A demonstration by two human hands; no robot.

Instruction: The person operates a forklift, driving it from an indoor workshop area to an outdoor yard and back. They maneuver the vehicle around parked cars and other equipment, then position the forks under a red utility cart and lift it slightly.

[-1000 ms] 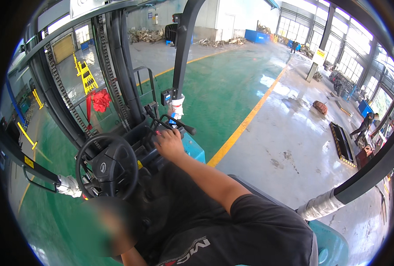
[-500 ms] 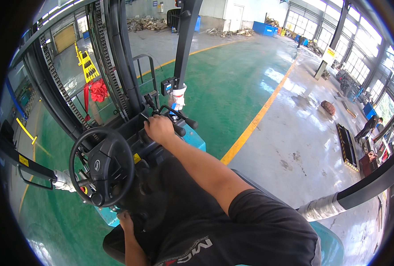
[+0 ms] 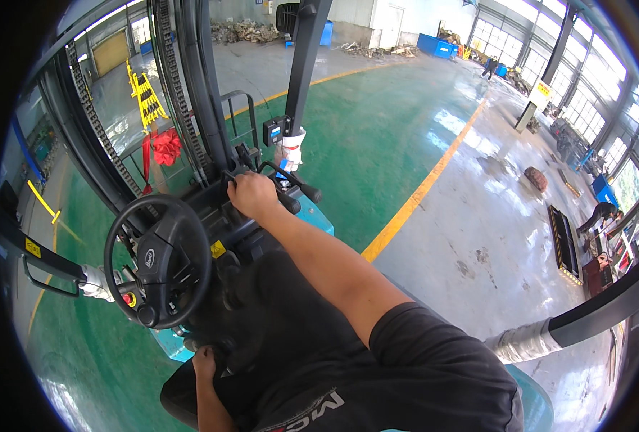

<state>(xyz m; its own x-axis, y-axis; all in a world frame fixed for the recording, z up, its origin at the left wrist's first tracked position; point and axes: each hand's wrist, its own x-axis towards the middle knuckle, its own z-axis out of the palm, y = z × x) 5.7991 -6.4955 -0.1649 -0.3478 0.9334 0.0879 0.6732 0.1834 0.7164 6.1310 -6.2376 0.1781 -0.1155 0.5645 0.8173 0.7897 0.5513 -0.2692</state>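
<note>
I am seated in a forklift, with its black steering wheel [image 3: 162, 261] in front of me to the left. My right hand [image 3: 253, 196] reaches ahead to the controls, its fingers closed over a lever whose top is mostly hidden by the hand. Just right of it, black-handled levers [image 3: 309, 192] stick out. Low at the left, my left hand [image 3: 204, 362] is off the wheel, by my dark-clothed leg. Its fingers are curled; anything inside them is hidden.
The dark mast [image 3: 206, 93] rises ahead, with a red cloth bow [image 3: 166, 147] by it. A yellow line [image 3: 420, 193] divides green floor from grey. To the right, a person [image 3: 599, 216] bends near a black frame [image 3: 564, 245]. A reddish-brown lump [image 3: 535, 178] lies on the floor.
The view has shifted slightly, so the wheel sits further left. My right hand stays on the lever, and my left hand is still low. The person at right bends lower.
</note>
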